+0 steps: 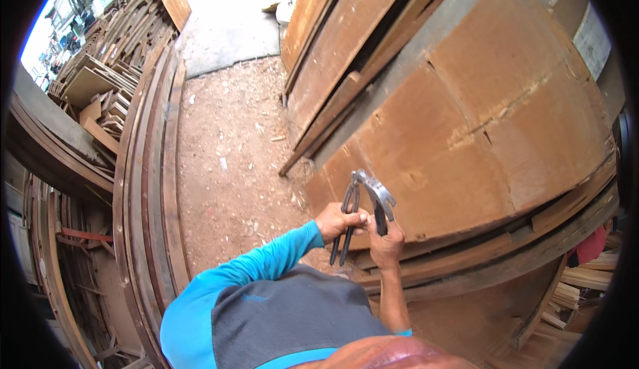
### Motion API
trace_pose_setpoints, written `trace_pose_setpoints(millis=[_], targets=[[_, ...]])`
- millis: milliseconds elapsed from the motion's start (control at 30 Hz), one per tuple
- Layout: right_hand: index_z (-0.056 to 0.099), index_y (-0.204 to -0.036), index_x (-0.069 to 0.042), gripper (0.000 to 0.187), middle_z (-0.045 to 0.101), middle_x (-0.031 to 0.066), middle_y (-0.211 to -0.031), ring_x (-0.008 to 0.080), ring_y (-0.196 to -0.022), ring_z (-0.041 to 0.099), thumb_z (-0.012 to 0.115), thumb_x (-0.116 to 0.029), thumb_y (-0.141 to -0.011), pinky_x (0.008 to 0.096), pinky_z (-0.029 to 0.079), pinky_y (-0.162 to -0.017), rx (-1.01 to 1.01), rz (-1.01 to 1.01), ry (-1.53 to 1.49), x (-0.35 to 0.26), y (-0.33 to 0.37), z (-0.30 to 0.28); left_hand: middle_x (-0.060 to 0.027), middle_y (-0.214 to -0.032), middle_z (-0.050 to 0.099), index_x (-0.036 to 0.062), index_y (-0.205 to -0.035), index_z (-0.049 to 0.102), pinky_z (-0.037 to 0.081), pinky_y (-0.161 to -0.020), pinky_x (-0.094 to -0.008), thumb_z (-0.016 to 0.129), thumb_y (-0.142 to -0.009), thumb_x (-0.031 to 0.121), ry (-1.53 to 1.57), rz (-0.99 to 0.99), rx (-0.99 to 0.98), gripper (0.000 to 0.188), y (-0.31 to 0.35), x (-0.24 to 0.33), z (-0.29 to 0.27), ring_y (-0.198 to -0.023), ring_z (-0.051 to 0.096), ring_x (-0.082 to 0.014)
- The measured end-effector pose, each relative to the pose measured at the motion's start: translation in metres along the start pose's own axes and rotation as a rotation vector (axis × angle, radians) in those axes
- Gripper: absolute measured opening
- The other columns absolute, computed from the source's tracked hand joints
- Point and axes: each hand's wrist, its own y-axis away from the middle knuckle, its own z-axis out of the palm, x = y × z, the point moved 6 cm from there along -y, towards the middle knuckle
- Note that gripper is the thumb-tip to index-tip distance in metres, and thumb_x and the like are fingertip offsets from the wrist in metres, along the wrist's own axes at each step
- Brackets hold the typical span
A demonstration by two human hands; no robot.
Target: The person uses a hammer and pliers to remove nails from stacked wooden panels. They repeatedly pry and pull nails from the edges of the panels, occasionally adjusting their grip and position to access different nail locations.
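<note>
My left hand [337, 222] is closed around a pair of dark-handled pincers [353, 184]. Their jaws point up and away, and the two handles hang below my fingers. Beside it, my right hand [387, 244] grips a claw hammer [376, 191] by its black handle. The hammer's metal head is uppermost, right beside the pincers' jaws; whether they touch I cannot tell. Both hands are close together in front of my body, over the near left edge of a large brown wooden panel [426, 149].
Long planks [174, 169] run along the left, with piled wood pieces [110, 102] behind them. Wooden boards [353, 42] lean at the back right. Wood chips litter the dirt floor [226, 142]. Timber pieces [586, 279] lie at the lower right.
</note>
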Motion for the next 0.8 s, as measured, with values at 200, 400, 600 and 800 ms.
trace_pose_setpoints(millis=[200,400,600,800], targets=[[0.065,-0.095,-0.002,0.01,0.061,0.0095,-0.076,0.0217,-0.068,0.061,0.072,-0.007,-0.09,0.0355,0.047,-0.063,-0.015,0.04,0.002,-0.041,-0.008,0.128,-0.0099,-0.098,0.071,-0.0025,-0.107,0.068,0.058,-0.082,-0.0286,0.073,-0.092,0.015,0.152,0.117,0.144,0.023,0.028,0.045,-0.124,-0.093,0.069,-0.0175],[0.062,-0.094,-0.002,0.018,0.065,0.004,-0.078,0.0121,-0.071,0.061,0.065,-0.019,-0.099,0.0289,0.05,-0.065,-0.309,0.251,-0.289,-0.078,-0.012,0.271,-0.0097,-0.103,0.07,-0.0016,-0.111,0.065,0.06,-0.084,-0.029,0.068,-0.094,0.012,0.357,0.381,0.446,0.022,0.074,0.115,-0.244,-0.096,0.07,-0.0178],[0.063,-0.096,-0.002,0.021,0.064,0.001,-0.073,0.0074,-0.062,0.058,0.073,-0.021,-0.094,0.025,0.046,-0.055,-0.63,0.228,-0.459,-0.116,-0.016,0.375,-0.0097,-0.098,0.071,-0.0034,-0.106,0.067,0.061,-0.076,-0.0267,0.067,-0.093,0.011,0.443,0.515,0.687,0.019,0.139,0.153,-0.324,-0.087,0.071,-0.0166],[0.064,-0.095,-0.004,0.027,0.063,-0.0033,-0.072,0.0042,-0.06,0.056,0.085,-0.01,-0.08,0.0208,0.045,-0.052,-0.892,0.361,-0.686,-0.157,-0.035,0.447,-0.0068,-0.09,0.069,0.002,-0.102,0.066,0.061,-0.071,-0.0256,0.066,-0.092,0.008,0.644,0.491,0.829,0.012,0.168,0.161,-0.38,-0.08,0.07,-0.0157]])
